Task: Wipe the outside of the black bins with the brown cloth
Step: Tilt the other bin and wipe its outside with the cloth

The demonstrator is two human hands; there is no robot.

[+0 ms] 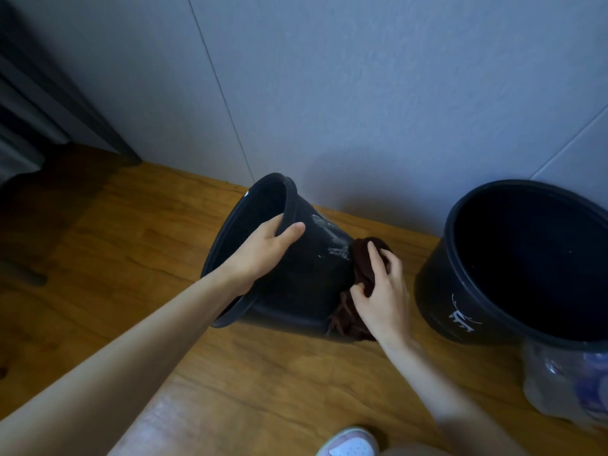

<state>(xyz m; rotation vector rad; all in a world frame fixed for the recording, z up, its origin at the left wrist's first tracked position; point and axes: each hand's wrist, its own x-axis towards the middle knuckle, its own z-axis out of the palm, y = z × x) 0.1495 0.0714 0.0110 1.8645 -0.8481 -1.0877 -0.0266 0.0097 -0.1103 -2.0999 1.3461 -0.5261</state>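
Observation:
A black bin point(309, 281) lies tipped on the wooden floor, its mouth facing left. My left hand point(263, 251) grips its rim, fingers inside and thumb on the outer wall. My right hand point(381, 291) holds the bunched brown cloth point(363, 268) against the bin's base end, fingers curled into the fabric. Pale smears show on the tipped bin's upper side. A second black bin point(441, 291) stands upright at the right, empty, with a white mark on its front.
A pale wall point(329, 93) rises just behind both bins. A clear plastic bag or container point(566, 383) sits in front of the upright bin. My shoe point(348, 444) shows at the bottom edge. Dark furniture point(29, 126) stands at the far left.

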